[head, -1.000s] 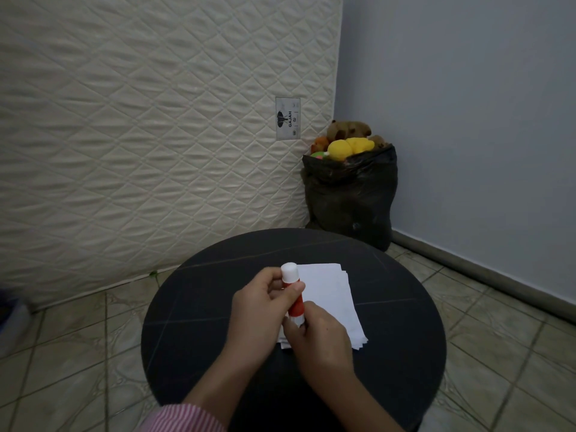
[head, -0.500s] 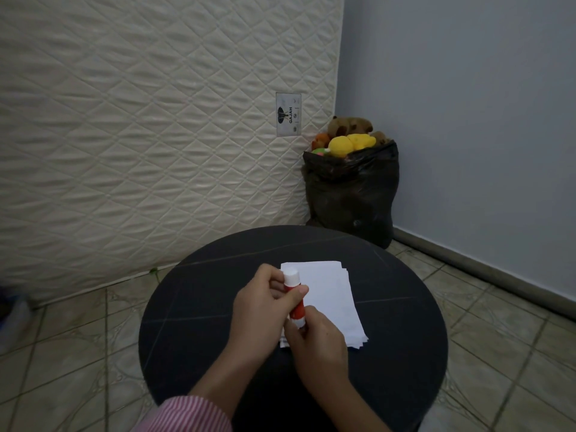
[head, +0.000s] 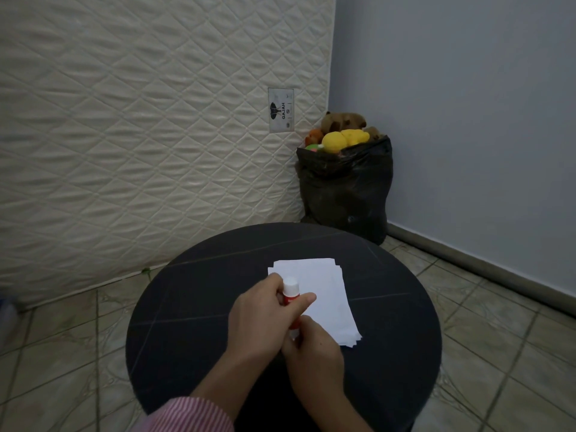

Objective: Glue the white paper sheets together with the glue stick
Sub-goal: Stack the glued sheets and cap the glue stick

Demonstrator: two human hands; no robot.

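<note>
Glue stick, light, rigid and smooth, stands upright over the white paper sheets on the tabletop; left hand wraps its barrel, right hand pinches its base. Sheets are thin and likely slide.

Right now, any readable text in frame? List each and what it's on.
"GAJAH": printed sideways on the label sewn to the mattress, beside a dark logo.
Smaller marks on that label: too small to read.
Glue stick: red wrapper mostly covered by the hands, nothing readable.
Paper: blank.
</note>
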